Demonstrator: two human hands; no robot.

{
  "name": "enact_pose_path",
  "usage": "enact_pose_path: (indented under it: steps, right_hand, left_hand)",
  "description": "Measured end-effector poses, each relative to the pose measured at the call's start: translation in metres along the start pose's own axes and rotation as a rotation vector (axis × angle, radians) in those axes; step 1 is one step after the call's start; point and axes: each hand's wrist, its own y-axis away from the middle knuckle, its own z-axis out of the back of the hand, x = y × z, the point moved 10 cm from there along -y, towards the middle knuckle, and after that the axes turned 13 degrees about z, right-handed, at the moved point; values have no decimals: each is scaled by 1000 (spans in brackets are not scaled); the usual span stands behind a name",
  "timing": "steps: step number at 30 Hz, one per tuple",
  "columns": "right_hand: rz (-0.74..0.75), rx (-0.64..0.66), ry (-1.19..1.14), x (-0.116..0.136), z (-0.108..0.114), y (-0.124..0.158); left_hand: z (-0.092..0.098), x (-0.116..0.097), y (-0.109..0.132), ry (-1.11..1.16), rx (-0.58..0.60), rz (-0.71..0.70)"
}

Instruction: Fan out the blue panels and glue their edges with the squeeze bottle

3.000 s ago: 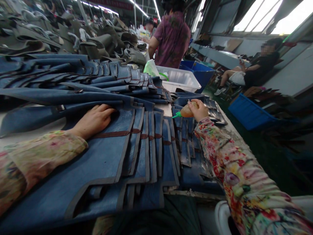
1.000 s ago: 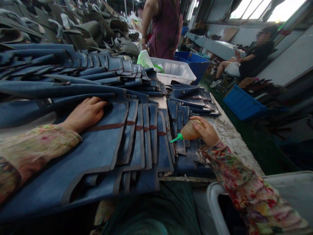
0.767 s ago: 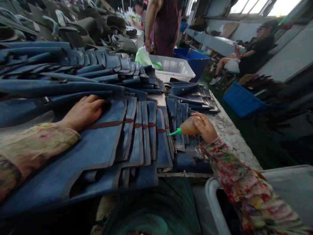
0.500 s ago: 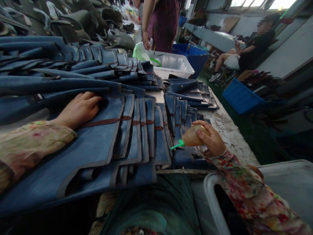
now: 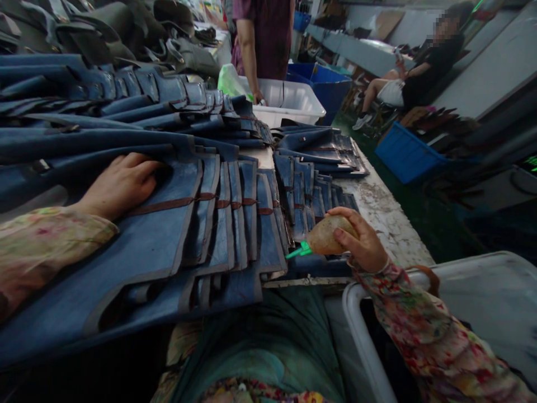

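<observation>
My right hand (image 5: 363, 240) is closed round a rounded, amber squeeze bottle (image 5: 329, 236) with a green nozzle. The nozzle points left and slightly down, close to the edge of the overlapping blue panels (image 5: 268, 240). I cannot tell whether its tip touches them. These panels have grey borders and a brown strip running across them. On the left, my left hand (image 5: 121, 184) lies palm down on the top blue panel (image 5: 155, 235), fingers spread and slightly bent. Its fingertips are at a dark fold and partly hidden.
More blue panels (image 5: 302, 184) lie on the worn white table (image 5: 390, 218). Behind them stands a white bin (image 5: 297, 109), with a co-worker (image 5: 268, 39) beside it. A lidded white container (image 5: 482, 291) is at my right. Blue crates (image 5: 406, 154) and a seated person (image 5: 432, 61) are farther off.
The view has shifted slightly, so most things sit a little farther left. The co-worker's hand has reached down to the white bin. My right hand still holds the bottle beside the panel edges.
</observation>
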Motion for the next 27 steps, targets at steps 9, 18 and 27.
enact_pose_path:
  steps: [9,18,27]
  right_hand:
    - [98,-99,83,14,-2,0]
    - [270,-240,237,0,-5,-41]
    - [167,-144,172,8,-4,-26]
  left_hand:
    - [-1,0,0,23,8,1]
    - [-5,5,1,8,5,6]
    - [-2,0,0,-3,26,24]
